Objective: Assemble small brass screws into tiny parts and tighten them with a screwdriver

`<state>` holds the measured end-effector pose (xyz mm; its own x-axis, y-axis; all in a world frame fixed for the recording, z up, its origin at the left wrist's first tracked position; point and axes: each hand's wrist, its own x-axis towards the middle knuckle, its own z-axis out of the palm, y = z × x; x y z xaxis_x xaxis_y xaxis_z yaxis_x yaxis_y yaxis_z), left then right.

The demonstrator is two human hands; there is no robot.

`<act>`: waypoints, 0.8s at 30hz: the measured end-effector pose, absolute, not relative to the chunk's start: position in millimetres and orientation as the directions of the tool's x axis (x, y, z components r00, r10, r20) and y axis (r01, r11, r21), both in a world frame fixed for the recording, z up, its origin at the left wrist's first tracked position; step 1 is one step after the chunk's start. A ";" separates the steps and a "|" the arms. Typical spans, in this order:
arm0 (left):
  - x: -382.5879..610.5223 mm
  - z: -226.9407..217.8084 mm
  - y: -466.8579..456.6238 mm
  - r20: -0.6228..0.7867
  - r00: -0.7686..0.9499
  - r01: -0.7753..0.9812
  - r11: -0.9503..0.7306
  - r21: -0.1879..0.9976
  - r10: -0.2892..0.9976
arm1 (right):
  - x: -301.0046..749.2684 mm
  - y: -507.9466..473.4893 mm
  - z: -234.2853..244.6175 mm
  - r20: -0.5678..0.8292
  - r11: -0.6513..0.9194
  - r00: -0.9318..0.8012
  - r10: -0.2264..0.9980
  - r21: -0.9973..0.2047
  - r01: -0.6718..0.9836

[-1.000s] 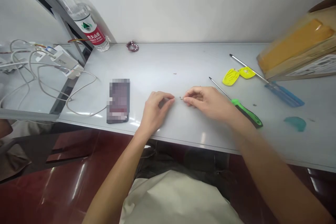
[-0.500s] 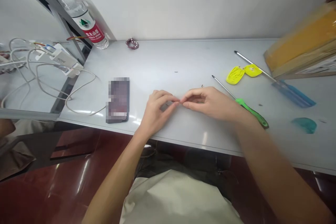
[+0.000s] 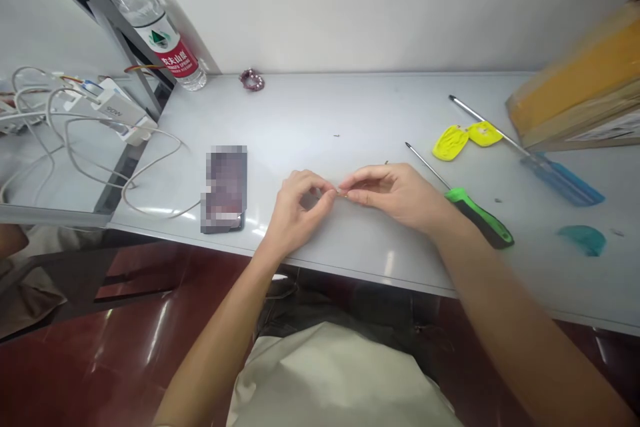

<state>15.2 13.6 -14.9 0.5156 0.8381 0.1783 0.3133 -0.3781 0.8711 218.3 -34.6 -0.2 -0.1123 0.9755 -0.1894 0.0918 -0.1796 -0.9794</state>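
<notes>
Close to the middle of the grey table (image 3: 280,127), my left hand (image 3: 300,210) and my right hand (image 3: 397,197) face each other, each with thumb and forefinger pinched. A tiny brass-coloured piece (image 3: 342,193) shows between the two pairs of fingertips, too small to name. To the right of my right hand lies a green-and-black screwdriver (image 3: 480,217), its shaft pointing up and left. A small dark bit (image 3: 337,135) lies on the table beyond my hands. Another small bit (image 3: 387,162) pokes out just behind my right hand.
A phone (image 3: 227,187) lies left of my hands, with a white cable beside it. A water bottle (image 3: 170,47) and a bracelet (image 3: 251,80) are at the back left. On the right are a blue-handled screwdriver (image 3: 565,180), yellow pieces (image 3: 450,143), a teal piece (image 3: 584,239) and a cardboard box (image 3: 580,80).
My fingertips have drawn slightly apart, so the tiny brass-coloured piece now shows between them. My right forearm has shifted a little to the left. The table items stay in place.
</notes>
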 end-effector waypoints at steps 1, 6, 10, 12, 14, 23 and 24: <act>15.2 -15.1 13.5 0.179 0.510 0.311 -0.374 0.874 0.841 | 218.0 -34.5 -0.9 -0.181 -0.171 -0.110 0.977 -0.981 0.095; 15.8 -16.0 13.0 0.181 0.495 0.313 -0.369 0.875 0.849 | 214.5 -32.8 -7.8 -0.127 -0.115 -0.109 0.986 -0.987 0.112; 15.9 -16.5 12.9 0.188 0.514 0.349 -0.404 0.846 0.837 | 209.0 -30.5 -15.4 -0.080 -0.080 -0.021 0.997 -0.996 0.034; 15.9 -17.4 13.0 0.203 0.522 0.361 -0.430 0.828 0.828 | 208.8 -29.5 -17.8 -0.075 -0.074 0.029 0.997 -0.997 -0.023; 16.1 -19.1 13.1 0.221 0.520 0.375 -0.453 0.808 0.825 | 211.8 -29.2 -19.3 -0.066 -0.059 0.073 0.995 -0.994 -0.091; 19.7 -28.4 13.9 0.187 0.571 0.544 -0.539 0.643 0.799 | 233.5 -34.5 -16.9 -0.178 -0.170 0.084 0.980 -0.982 -0.086; 19.5 -28.2 14.0 0.191 0.574 0.536 -0.542 0.647 0.796 | 233.4 -35.0 -15.4 -0.189 -0.183 0.087 0.978 -0.981 -0.072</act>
<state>19.5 14.0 -28.2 0.5742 0.7960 0.1913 0.5363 -0.5423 0.6468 233.4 -35.0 -15.4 0.0867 0.9782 -0.1885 -0.0721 -0.1826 -0.9805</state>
